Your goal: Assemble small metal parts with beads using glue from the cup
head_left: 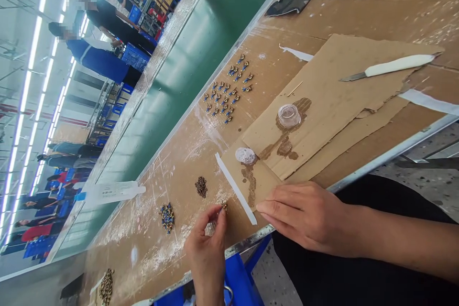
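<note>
My left hand point(207, 248) reaches up from the bottom edge and pinches a small brass-coloured part point(224, 206) between thumb and forefinger, just above the brown worktop point(172, 172). My right hand point(304, 220) lies flat with its fingers stretched out on the near corner of a cardboard sheet point(333, 91) and holds nothing. A small heap of blue-and-brass parts point(167, 217) and a heap of brown parts point(201, 186) lie just beyond the left hand. Rows of finished blue-and-brass pieces point(227, 93) are laid out further along the worktop.
On the cardboard stand two clear round lids point(289, 115) point(245, 155) amid brown stains, plus a white-handled knife point(390, 66). A white strip point(235, 189) lies by the cardboard. A green conveyor point(186, 71) runs past; other people work beyond it. A white bottle point(114, 192) lies near it.
</note>
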